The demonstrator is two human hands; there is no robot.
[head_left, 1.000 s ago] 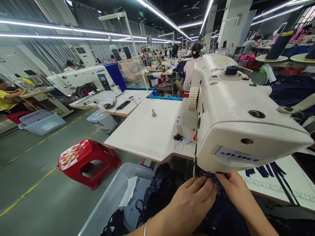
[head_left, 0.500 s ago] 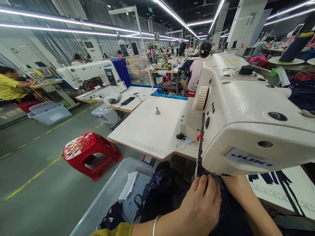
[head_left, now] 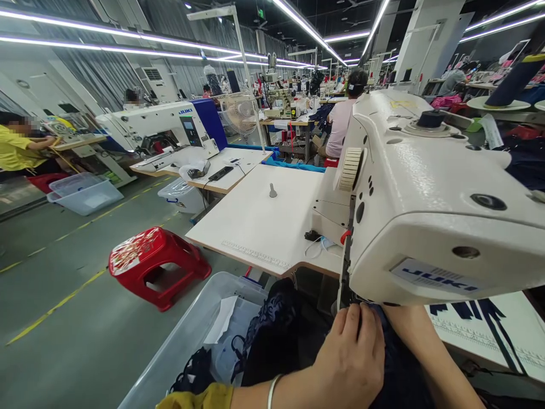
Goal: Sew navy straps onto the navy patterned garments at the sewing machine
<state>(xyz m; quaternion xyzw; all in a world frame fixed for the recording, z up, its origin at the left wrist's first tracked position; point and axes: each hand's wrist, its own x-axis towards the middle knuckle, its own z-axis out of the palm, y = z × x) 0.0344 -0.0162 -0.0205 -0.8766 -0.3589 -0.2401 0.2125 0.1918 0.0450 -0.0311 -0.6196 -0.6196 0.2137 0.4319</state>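
My left hand (head_left: 351, 346), with a bangle at its wrist, is at the near end of a white sewing machine (head_left: 430, 199). Its fingers are bent and pressed together on a dark navy garment (head_left: 400, 369), just below the machine head. My right hand (head_left: 400, 318) reaches in from the right under the head; its fingers are hidden behind the left hand and the machine. More of the dark cloth hangs down to the left, with a patterned lace part (head_left: 276, 309) over a clear plastic bin (head_left: 170, 346).
A white worktable (head_left: 255, 221) with a printed ruler edge adjoins the machine. Dark fabric strips (head_left: 489, 318) lie on the tabletop at right. A red stool (head_left: 159, 264) stands on the floor at left. Another sewing machine (head_left: 162, 128) and several seated people are beyond.
Little differs. My left hand stays at the cloth under the machine head, shifted very slightly right and down; the view itself has moved a touch.
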